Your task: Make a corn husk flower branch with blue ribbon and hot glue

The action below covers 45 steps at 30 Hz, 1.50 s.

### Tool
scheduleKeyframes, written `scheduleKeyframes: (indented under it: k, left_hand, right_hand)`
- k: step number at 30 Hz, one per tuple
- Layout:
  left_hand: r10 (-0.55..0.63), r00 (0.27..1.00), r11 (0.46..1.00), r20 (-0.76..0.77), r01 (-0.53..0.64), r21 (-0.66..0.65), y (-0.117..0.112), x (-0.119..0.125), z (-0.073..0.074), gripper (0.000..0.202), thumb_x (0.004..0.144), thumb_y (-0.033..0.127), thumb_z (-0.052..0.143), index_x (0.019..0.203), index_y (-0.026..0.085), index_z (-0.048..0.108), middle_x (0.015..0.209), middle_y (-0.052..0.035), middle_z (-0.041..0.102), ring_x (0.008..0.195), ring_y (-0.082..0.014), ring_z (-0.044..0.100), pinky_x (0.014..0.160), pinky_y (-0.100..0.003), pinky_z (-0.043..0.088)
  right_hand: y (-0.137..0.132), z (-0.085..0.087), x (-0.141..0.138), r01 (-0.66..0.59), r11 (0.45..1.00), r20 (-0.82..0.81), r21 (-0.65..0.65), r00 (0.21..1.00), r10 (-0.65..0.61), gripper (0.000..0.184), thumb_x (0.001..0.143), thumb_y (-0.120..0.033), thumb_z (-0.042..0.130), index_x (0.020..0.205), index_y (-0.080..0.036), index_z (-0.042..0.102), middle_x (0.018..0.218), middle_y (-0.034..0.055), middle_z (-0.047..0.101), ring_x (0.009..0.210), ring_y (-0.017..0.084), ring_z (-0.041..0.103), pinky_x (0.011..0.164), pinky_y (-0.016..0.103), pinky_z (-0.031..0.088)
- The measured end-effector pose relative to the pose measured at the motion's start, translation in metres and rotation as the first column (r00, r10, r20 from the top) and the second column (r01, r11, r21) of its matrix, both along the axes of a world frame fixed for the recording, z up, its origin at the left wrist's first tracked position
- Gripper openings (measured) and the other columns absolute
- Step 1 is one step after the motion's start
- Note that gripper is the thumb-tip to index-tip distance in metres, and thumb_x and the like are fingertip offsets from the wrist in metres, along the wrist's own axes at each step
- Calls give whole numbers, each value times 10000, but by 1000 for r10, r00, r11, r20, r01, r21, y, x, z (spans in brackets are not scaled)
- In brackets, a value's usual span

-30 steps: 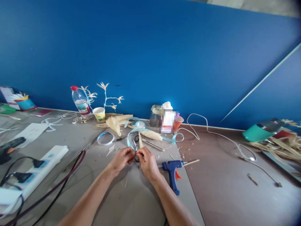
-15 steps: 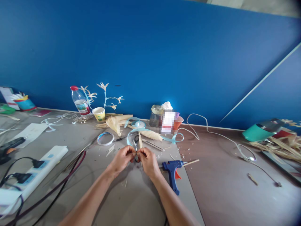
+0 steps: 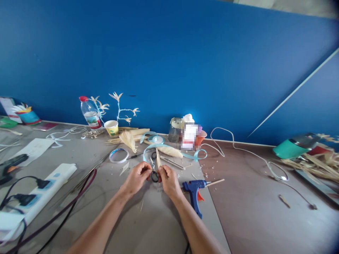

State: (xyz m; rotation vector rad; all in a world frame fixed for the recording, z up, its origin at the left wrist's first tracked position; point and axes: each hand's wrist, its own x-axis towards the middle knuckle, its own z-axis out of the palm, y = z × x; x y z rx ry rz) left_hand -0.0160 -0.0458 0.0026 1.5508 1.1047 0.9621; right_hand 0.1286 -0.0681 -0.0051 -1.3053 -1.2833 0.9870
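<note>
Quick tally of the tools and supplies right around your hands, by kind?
Glue gun: 1, blue glue gun
Scissors: 1, scissors between left hand and right hand
Ribbon: 1, light blue ribbon
Tape roll: 1, tape roll
Total: 4

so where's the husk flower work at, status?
Done: a finished flower sprig stands in the yellow cup. In hand: left hand and right hand pinch something too small to identify, over the scissors. Left: loose husk pieces, blue ribbon and glue gun lie unused.
</note>
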Motion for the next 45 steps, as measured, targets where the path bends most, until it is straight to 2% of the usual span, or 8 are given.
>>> scheduleKeyframes:
  k: [5, 8, 10, 14, 22, 31, 37, 45]
  left_hand:
    - [41, 999, 998, 17, -41, -46, 1, -1, 7, 133, 741, 292, 545, 697, 169, 523, 531, 51, 506, 503, -96, 458, 505, -211, 345]
    - [16, 1000, 999, 19, -15, -51, 1, 0, 8, 138, 739, 295, 546, 687, 168, 527, 525, 50, 508, 502, -96, 454, 501, -210, 344]
    - [6, 1000, 999, 25, -5, -47, 0, 0, 7, 127, 737, 282, 547, 685, 167, 530, 531, 52, 504, 510, -95, 459, 512, -211, 354]
    - [-22, 999, 998, 23, 23, -54, 0, 1, 3, 113, 738, 271, 547, 696, 167, 535, 528, 52, 502, 510, -96, 456, 510, -211, 350]
    - [-49, 999, 999, -3, 49, -16, -2, 3, -2, 119, 753, 274, 550, 712, 163, 551, 552, 34, 504, 536, -107, 464, 534, -218, 353]
    - [-36, 999, 998, 0, 36, 60, -4, 4, 2, 95, 744, 259, 556, 716, 168, 553, 614, 33, 496, 571, -102, 457, 565, -215, 373]
    - [-21, 1000, 998, 23, 20, 67, -5, 5, 5, 83, 735, 248, 570, 726, 166, 563, 630, 29, 506, 572, -100, 470, 561, -213, 380]
    - [-9, 998, 1000, 60, 11, -29, -4, 5, 1, 180, 731, 314, 593, 820, 158, 572, 628, 21, 539, 566, -106, 479, 554, -223, 386]
  right_hand:
    - [-1, 1, 5, 70, 995, -88, 75, 994, -64, 298, 828, -414, 446, 673, -168, 515, 535, -24, 471, 497, 107, 432, 485, 221, 349]
    - [-2, -2, 3, -18, 989, -73, 147, 997, 29, 243, 789, -344, 533, 935, -152, 561, 754, 15, 552, 599, 114, 488, 542, 223, 402]
    - [-3, -6, 0, -71, 984, -32, 164, 996, 77, 263, 768, -279, 549, 1005, -165, 560, 828, 27, 568, 631, 118, 511, 568, 227, 420]
    - [-4, -8, -4, -63, 981, 93, 182, 995, 47, 114, 780, -208, 497, 792, -175, 605, 725, 10, 568, 639, 126, 515, 607, 233, 403]
    - [-6, 1, -5, 4, 983, 157, 183, 987, -33, 238, 833, -301, 444, 645, -184, 530, 610, -7, 482, 563, 119, 416, 541, 235, 312]
    - [-3, -7, -7, -40, 999, -91, -18, 995, 38, 317, 802, -411, 447, 567, -201, 408, 481, -59, 348, 448, 83, 297, 441, 229, 227]
    - [-3, -5, -12, -114, 981, -376, -158, 925, 47, 340, 740, -472, 511, 563, -192, 434, 430, -80, 359, 373, 56, 272, 394, 215, 203]
    - [-4, -2, -11, -186, 971, -534, -151, 842, 79, 360, 688, -471, 598, 540, -178, 449, 440, -70, 394, 378, 45, 287, 386, 201, 207]
